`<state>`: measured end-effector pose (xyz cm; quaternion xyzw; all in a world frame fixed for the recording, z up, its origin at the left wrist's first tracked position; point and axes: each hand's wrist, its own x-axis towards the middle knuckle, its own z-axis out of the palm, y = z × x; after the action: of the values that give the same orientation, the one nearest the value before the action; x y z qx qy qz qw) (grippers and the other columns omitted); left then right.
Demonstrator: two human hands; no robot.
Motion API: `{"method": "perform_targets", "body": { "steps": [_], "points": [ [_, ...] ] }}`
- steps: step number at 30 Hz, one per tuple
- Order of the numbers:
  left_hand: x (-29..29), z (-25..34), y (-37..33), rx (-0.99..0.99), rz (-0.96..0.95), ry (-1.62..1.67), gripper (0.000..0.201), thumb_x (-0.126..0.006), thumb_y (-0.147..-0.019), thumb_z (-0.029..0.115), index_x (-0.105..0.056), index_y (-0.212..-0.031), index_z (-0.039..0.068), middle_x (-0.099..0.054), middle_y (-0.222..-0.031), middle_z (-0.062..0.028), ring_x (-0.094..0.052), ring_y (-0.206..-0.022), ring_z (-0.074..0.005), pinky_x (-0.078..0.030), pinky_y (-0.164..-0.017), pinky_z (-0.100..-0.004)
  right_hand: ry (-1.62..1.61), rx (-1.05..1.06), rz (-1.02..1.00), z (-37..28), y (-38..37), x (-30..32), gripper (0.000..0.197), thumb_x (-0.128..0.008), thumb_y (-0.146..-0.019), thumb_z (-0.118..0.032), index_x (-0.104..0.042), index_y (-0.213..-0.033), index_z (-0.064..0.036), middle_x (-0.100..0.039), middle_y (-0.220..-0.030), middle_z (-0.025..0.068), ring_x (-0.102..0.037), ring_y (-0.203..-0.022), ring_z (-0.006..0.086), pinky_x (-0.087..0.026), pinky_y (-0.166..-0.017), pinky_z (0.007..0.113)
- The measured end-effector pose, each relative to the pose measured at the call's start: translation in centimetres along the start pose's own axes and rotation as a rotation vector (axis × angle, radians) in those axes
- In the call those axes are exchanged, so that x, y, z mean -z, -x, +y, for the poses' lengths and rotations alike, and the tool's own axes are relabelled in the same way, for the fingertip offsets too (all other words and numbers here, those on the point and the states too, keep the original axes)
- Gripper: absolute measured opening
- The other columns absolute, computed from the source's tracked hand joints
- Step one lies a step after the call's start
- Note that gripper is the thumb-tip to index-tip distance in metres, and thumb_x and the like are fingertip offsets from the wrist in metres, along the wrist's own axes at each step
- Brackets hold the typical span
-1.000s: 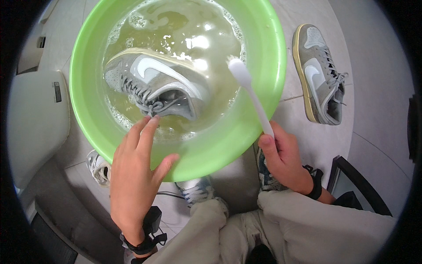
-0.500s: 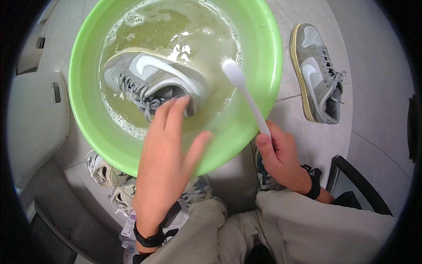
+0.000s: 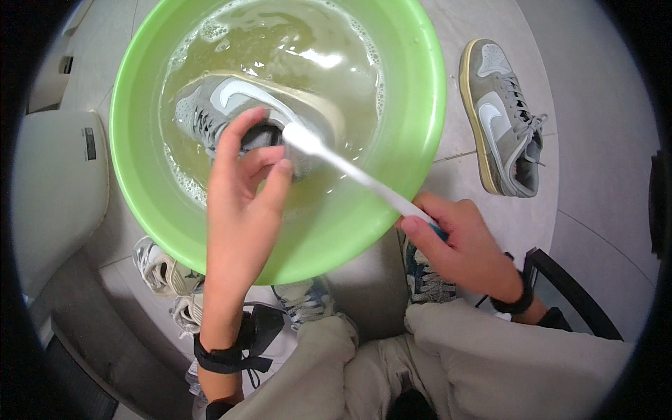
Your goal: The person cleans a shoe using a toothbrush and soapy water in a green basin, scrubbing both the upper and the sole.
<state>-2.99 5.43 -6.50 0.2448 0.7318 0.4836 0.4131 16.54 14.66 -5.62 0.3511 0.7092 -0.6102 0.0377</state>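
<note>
A wet grey sneaker (image 3: 198, 112) with a white curved side mark lies on its side, partly under the cloudy, foamy water in a green basin (image 3: 420, 105). Over the sneaker's opening is my left hand (image 3: 245, 182), its fingers bent and apart, with nothing visibly gripped. Whether the fingertips touch the shoe I cannot tell. My right hand (image 3: 462, 248) is closed round the handle of a white brush (image 3: 357, 175), just past the basin's near right rim. The blurred brush head is beside the left fingertips, above the shoe's heel end.
A matching grey sneaker (image 3: 500, 119) lies on the tiled floor right of the basin. Pale shoes (image 3: 164, 269) stand at the lower left, beside a white rounded fixture (image 3: 63, 168). A black-framed object (image 3: 574, 294) is at my right. My shoes (image 3: 304, 301) are beneath the basin's near edge.
The brush head has swung left from over the water to the sneaker's heel end. My left hand has bent its fingers over the shoe. The sneaker has shifted slightly right and sits lower in the water.
</note>
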Motion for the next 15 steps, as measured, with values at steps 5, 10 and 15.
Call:
{"method": "perform_targets", "body": {
  "steps": [5,10,15],
  "points": [
    [1.1,1.9,1.9,-0.03,0.199,0.004,0.039,-0.042,-0.078,-0.004,-0.038,-0.117,0.001,-0.054,-0.08,-0.0032,-0.048,-0.076,-0.0076,-0.038,-0.071,-0.0203,-0.195,-0.008,-0.163,-3.8,-0.2,1.9,0.03,-0.044,-0.089,-0.026,-0.052,-0.092,0.002,-0.054,-0.064,0.0055,-0.048,-0.05,0.0091,-0.037,-0.044,0.024],
    [1.8,2.6,2.7,-0.006,0.26,-0.038,0.034,-0.04,-0.078,-0.005,-0.041,-0.112,0.0,-0.054,-0.079,-0.0028,-0.046,-0.072,-0.006,-0.036,-0.067,-0.0183,-0.578,-0.084,-0.077,-4.5,-5.1,-0.1,0.051,-0.044,-0.087,-0.039,-0.038,-0.112,0.0047,-0.051,-0.102,0.015,-0.057,-0.086,0.0193,-0.048,-0.074,0.029],
    [3.2,3.7,4.1,-0.028,0.399,0.025,0.031,-0.041,-0.08,-0.004,-0.042,-0.11,-0.002,-0.055,-0.079,-0.0035,-0.047,-0.071,-0.0052,-0.035,-0.063,-0.017,-0.77,-0.279,-0.256,-5.7,-6.9,-1.0,0.061,-0.044,-0.085,-0.043,-0.03,-0.124,0.0018,-0.047,-0.111,0.0132,-0.05,-0.099,0.0176,-0.042,-0.085,0.032]
  ]
}}
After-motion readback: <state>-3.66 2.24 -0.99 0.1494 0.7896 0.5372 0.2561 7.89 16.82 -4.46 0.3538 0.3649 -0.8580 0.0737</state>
